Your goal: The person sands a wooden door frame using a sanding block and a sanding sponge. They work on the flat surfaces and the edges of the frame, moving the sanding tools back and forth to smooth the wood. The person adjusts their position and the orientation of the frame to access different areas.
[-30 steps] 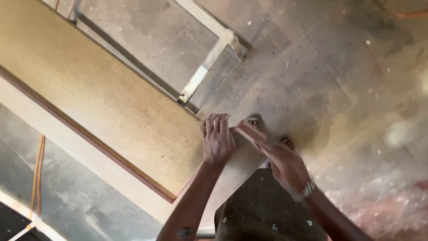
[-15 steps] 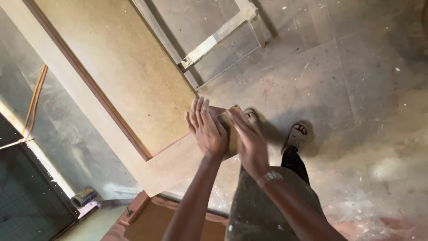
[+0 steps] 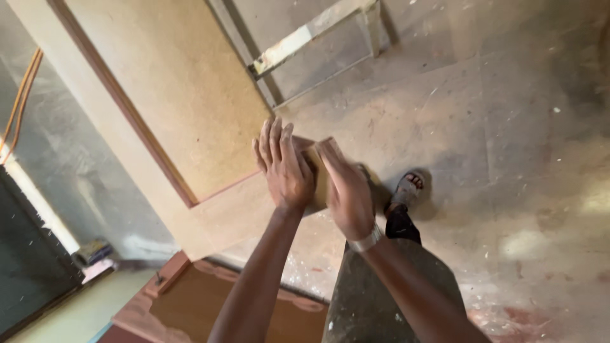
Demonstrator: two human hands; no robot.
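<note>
A long tan fibreboard panel [image 3: 171,95] with a pale frame and a thin brown strip runs from the upper left down to the middle of the view. My left hand [image 3: 283,168] lies flat on the panel's near corner, fingers straight and together. My right hand [image 3: 346,190], with a metal watch on the wrist, presses against the panel's end edge from the right. The corner is held between both palms.
A metal frame [image 3: 305,44] lies on the dusty concrete floor [image 3: 508,127] beyond the panel. My sandalled foot [image 3: 406,187] stands right of the hands. A brown wooden door panel [image 3: 210,305] lies at the bottom left, and an orange cable [image 3: 19,101] hangs at far left.
The panel's near end has swung so it runs more steeply up the view. My right hand has closed in on the end edge beside my left hand.
</note>
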